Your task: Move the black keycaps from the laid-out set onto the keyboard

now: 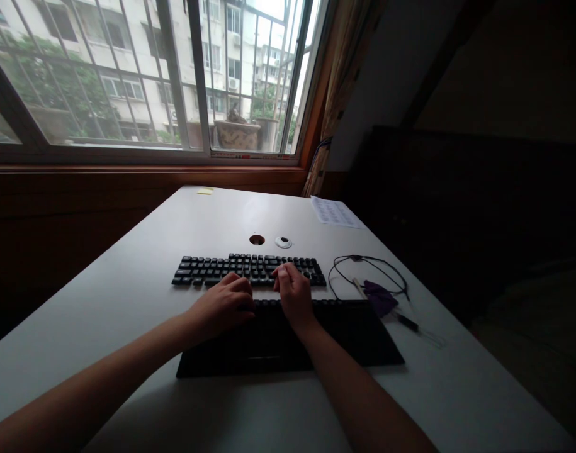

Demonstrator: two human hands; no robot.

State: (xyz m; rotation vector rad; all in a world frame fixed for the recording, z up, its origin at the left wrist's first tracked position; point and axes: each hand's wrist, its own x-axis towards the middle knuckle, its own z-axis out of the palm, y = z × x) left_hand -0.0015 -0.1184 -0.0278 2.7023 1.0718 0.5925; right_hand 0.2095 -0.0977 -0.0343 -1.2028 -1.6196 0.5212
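Note:
Rows of loose black keycaps [204, 264] lie on the white table, set out like a keyboard layout. Nearer to me is a black keyboard base [269, 352], its top edge lined with a row of keys. Over the left half of the base's upper edge is my left hand [228, 299], with its fingers curled down and pressed together; what is at the fingertips is hidden. My right hand [293, 290] is closed beside it, thumb on top, at the near edge of the keycap rows. Whatever it holds is too small or hidden to make out.
Right of the base lie a coiled black cable [405, 277], a dark purple cloth [381, 297] and a wire tool with a black handle [408, 323]. Beyond the keycaps are a round table hole [257, 240] and its white cover [283, 241]. A printed sheet [335, 212] lies far right.

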